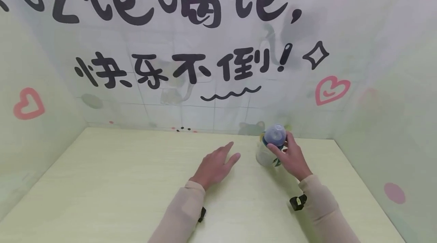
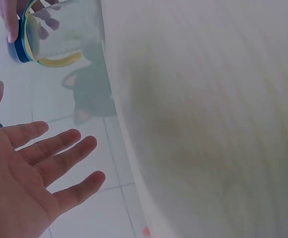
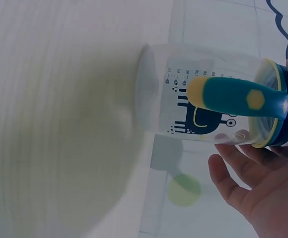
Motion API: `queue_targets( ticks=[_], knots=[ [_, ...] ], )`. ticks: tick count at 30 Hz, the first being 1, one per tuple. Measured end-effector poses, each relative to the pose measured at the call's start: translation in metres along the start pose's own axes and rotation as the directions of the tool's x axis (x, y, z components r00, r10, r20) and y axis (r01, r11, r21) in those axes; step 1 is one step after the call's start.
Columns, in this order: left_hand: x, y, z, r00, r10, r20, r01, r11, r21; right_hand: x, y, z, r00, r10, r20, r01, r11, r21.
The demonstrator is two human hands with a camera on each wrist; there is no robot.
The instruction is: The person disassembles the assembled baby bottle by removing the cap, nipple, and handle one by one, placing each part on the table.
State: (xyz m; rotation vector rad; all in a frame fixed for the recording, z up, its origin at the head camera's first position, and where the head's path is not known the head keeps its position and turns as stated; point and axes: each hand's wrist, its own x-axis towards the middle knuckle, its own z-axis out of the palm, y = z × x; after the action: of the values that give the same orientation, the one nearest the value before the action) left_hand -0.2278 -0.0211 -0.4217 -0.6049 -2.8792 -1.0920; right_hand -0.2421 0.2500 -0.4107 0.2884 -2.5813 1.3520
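Note:
A clear baby bottle (image 1: 264, 155) is near the back of the table, right of centre. It has a pale domed cap (image 1: 275, 135), a dark blue collar and side handles. In the right wrist view a teal and yellow handle (image 3: 233, 96) crosses a printed dark creature and measuring marks. My right hand (image 1: 295, 159) grips the bottle around its collar and cap, thumb on the near side. Whether the base touches the table cannot be told. To its left my left hand (image 1: 213, 165) hovers over the table, holding nothing, its fingers spread (image 2: 67, 163).
The pale table (image 1: 112, 182) meets a white back wall (image 1: 157, 118) printed with large black characters. Side walls (image 1: 382, 152) stand at left and right, with pink hearts and spots. A black wrist device (image 1: 298, 202) hangs under the right sleeve.

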Motion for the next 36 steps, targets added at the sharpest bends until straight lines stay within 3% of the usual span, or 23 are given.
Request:
queue_targets(
  ticks=[21, 30, 36],
  knots=[
    [0.01, 0.018, 0.02, 0.994, 0.094, 0.049, -0.094, 0.996, 0.003, -0.013, -0.022, 0.023, 0.997, -0.075, 0.023, 0.075, 0.997, 0.001],
    [0.01, 0.019, 0.018, 0.993, 0.12, 0.008, -0.12, 0.991, -0.057, -0.017, -0.038, 0.031, 0.989, -0.146, 0.022, 0.144, 0.988, 0.051],
    [0.009, 0.017, 0.016, 0.994, 0.106, 0.01, -0.104, 0.991, -0.084, -0.019, -0.046, 0.034, 0.986, -0.166, 0.029, 0.164, 0.984, 0.071]
  ],
)
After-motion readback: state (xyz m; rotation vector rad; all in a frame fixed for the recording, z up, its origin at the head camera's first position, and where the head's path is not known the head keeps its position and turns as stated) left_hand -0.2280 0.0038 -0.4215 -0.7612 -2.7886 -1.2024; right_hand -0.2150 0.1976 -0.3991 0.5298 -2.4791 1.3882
